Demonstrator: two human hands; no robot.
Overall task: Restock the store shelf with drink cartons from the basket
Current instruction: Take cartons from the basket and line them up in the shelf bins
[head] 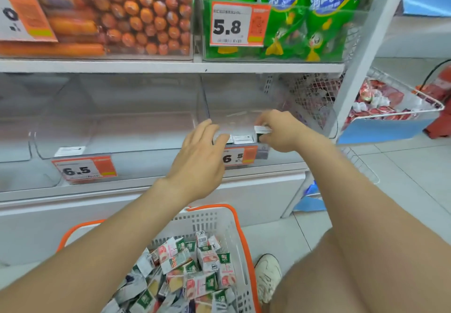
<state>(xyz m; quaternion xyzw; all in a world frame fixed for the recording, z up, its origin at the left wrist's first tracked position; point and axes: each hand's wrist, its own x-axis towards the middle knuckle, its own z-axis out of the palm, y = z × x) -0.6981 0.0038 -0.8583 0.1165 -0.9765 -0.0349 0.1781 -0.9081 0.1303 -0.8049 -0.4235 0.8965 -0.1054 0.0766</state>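
A white basket with orange rim (pixel 214 217) stands on the floor below me, holding several small drink cartons (pixel 195 271) in a loose heap. My right hand (pixel 280 129) pinches one small white carton (pixel 262 129) over the clear shelf bin (pixel 244 107) on the lower shelf. Two cartons (pixel 241 139) stand in that bin behind the 6.5 price tag (pixel 238 157). My left hand (pixel 200 151) reaches into the same bin with straight fingers, its fingertips touching the leftmost carton. Another lone carton (pixel 69 151) lies in the neighbouring bin to the left.
Orange sausages (pixel 136 15) and green snack packs (pixel 310 20) fill the upper shelf bins. A wire basket of red-wrapped goods (pixel 390 103) hangs off the shelf end at right. My white shoe (pixel 268 273) is beside the basket on the tiled floor.
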